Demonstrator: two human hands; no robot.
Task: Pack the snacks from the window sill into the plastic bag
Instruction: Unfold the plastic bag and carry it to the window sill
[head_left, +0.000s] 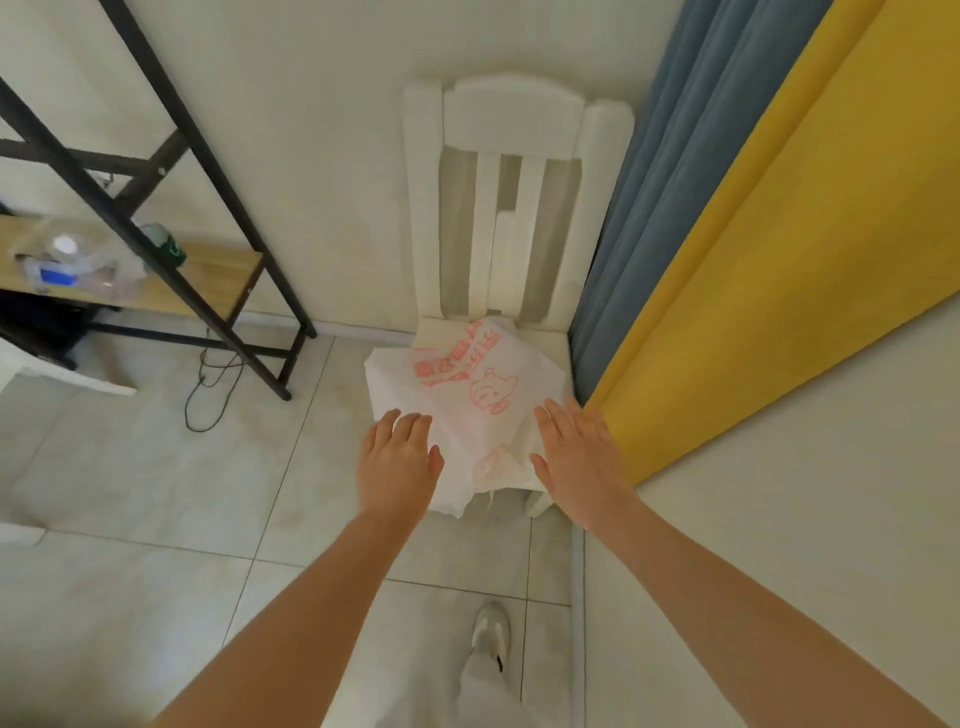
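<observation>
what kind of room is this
Probably a room in a home, perhaps a bedroom or a living space. A white wooden chair stands on a tiled floor beside blue and yellow curtains, with a metal-framed shelf against the wall.

Thin, crinkled white plastic bag (467, 410) with orange print lies matt over the seat's front edge of a smooth white-painted wooden chair (511, 124). Floor (156, 478) is glossy pale tile. Curtains (779, 218) hang as matt cloth, blue and yellow.
</observation>
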